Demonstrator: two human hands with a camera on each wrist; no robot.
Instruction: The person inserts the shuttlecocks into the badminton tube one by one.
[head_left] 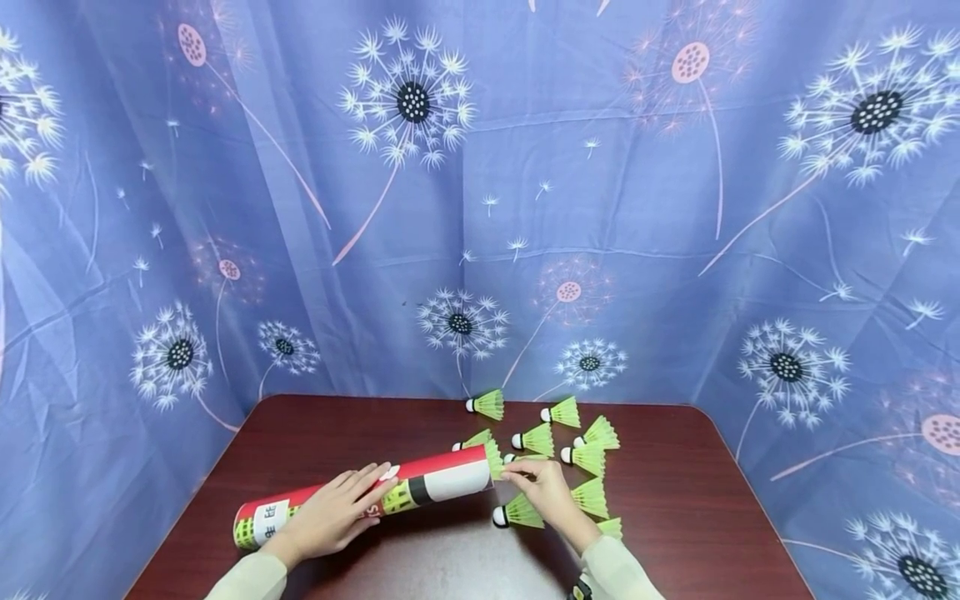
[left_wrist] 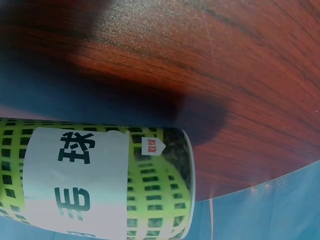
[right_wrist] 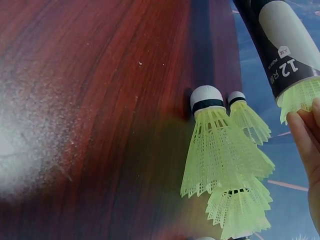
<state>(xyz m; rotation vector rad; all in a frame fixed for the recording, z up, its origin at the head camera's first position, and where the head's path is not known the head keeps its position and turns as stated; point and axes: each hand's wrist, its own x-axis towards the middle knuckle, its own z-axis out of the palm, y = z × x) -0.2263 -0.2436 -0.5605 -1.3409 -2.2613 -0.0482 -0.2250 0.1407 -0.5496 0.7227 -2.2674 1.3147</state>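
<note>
A red, white and yellow-green shuttlecock tube (head_left: 450,478) lies tilted across the table, its right end raised. My left hand (head_left: 336,510) grips it around the middle, thumb on the near side. At the tube's right mouth, the skirt of a yellow-green shuttlecock (head_left: 494,461) sticks out; its head is hidden inside the tube. My right hand (head_left: 551,497) pinches the rim of that skirt, as the right wrist view also shows. Below the mouth lies a loose shuttlecock (right_wrist: 212,145) with a white head and dark band. The tube's left end (left_wrist: 187,185) fills the left wrist view.
Several more yellow-green shuttlecocks (head_left: 537,439) lie scattered behind and around the right hand, some overlapping. The table (head_left: 697,500) is dark reddish wood. A blue curtain (head_left: 480,208) with dandelion prints hangs along its back and sides.
</note>
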